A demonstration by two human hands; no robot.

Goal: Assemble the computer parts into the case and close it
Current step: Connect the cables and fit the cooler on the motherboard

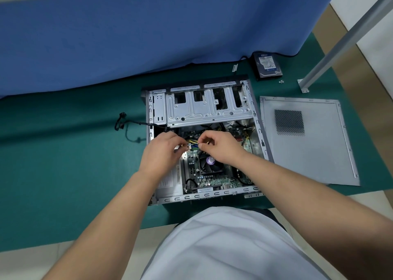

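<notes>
From the head camera I see the open computer case (204,143) lying on its side on the green table (70,162), its inside facing up. My left hand (161,154) and right hand (221,147) are both down inside it, over the circuit board (214,181) and just above the fan (209,161). Each hand has its fingers curled, pinching the bundle of yellow and black wires (193,144) between them; the fingertips almost meet. The metal drive cage (204,106) fills the far half of the case. A loose black cable (127,126) trails out over the left wall onto the table. The grey side panel (308,139) lies flat just right of the case. A hard drive (268,65) sits farther back, near the blue cloth (127,35), with small screws (281,81) beside it.
</notes>
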